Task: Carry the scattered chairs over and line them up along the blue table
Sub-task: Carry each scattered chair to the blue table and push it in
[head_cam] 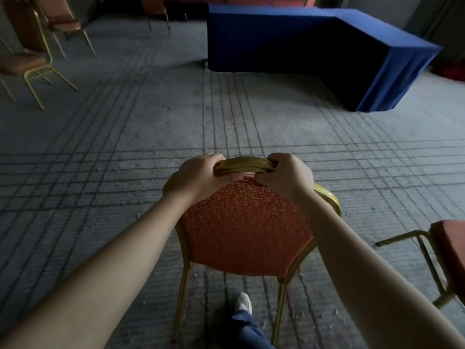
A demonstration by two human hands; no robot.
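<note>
Hands, left (196, 178) and right (286, 178), wrapped tight on chair (245, 227) top rail for carrying; blue table (264, 39) well ahead.

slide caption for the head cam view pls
Both hands, left and right, grip an orange banquet chair facing the blue table.

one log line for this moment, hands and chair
left hand: gripping chair top rail | right hand: gripping same rail | blue table: ahead, not reached
</note>
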